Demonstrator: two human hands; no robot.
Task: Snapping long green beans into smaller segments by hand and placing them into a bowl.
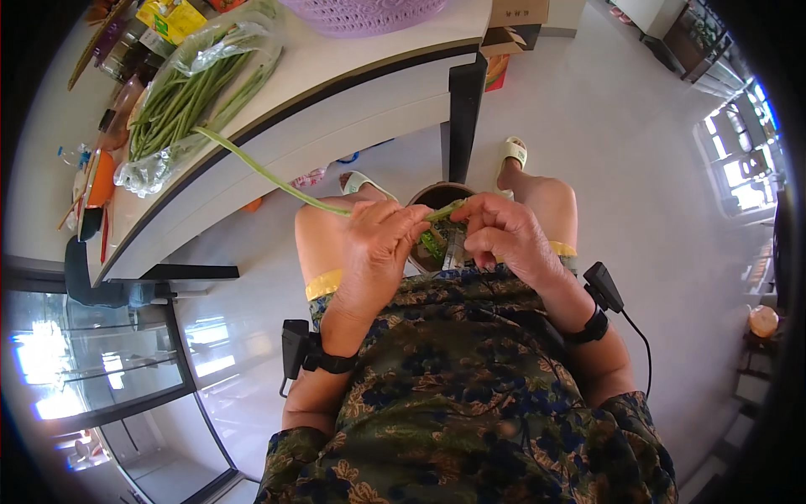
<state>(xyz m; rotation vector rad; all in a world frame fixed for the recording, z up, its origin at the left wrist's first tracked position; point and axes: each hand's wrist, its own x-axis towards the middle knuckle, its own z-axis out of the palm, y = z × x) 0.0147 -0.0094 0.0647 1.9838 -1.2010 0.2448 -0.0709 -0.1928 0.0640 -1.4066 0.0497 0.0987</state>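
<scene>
A long green bean [271, 173] runs from the table edge to my lap, and my left hand [384, 242] grips it near one end. The fingertips of my right hand [504, 230] are at the tip of that bean, with the thumb and fingers bent; whether they pinch it is hard to tell. Below both hands, between my knees, stands a round bin [419, 255] with green scraps and a bag or wrapper inside. On the table at the upper left, a clear plastic bag [230, 47] lies around a bunch of long green beans [182, 104].
The white table [359, 53] with a dark edge spans the upper left. On it are a purple woven plastic basket [365, 12], a yellow carton [170, 19] and an orange bowl [101, 179]. A black table leg [465, 120] stands beyond the bin, near cardboard boxes [513, 19].
</scene>
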